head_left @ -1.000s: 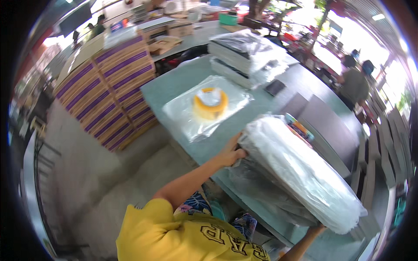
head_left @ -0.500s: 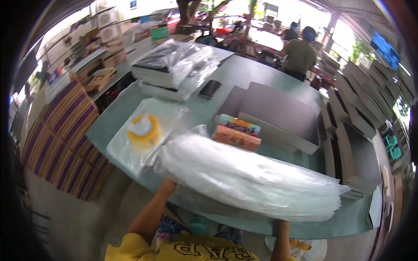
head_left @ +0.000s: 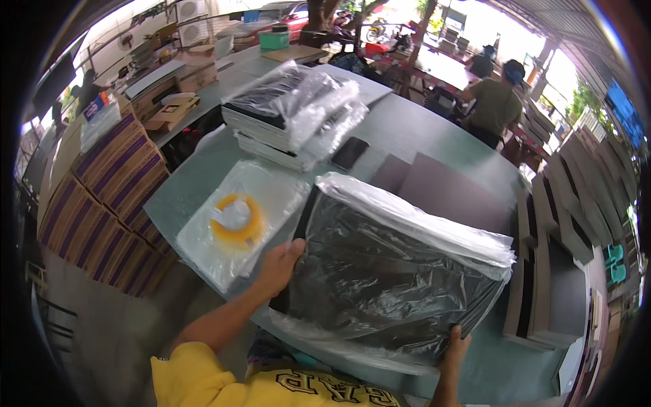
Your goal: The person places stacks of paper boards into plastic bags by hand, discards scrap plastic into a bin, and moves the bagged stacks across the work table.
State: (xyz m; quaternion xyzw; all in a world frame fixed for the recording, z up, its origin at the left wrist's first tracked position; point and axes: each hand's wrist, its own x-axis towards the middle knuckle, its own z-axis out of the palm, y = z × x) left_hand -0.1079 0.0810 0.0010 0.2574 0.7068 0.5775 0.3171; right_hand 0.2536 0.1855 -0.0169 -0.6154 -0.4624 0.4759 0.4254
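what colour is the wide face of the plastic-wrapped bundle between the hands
The bundle looks black through its clear wrap, best seen in the head view.

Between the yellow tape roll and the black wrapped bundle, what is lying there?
In the head view, part of the clear plastic sheets lies there: the tape roll rests on them, and they reach near the wrapped bundle.

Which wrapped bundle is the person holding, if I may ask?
The near black bundle: left hand and right hand grip it; the far bundles lie untouched.
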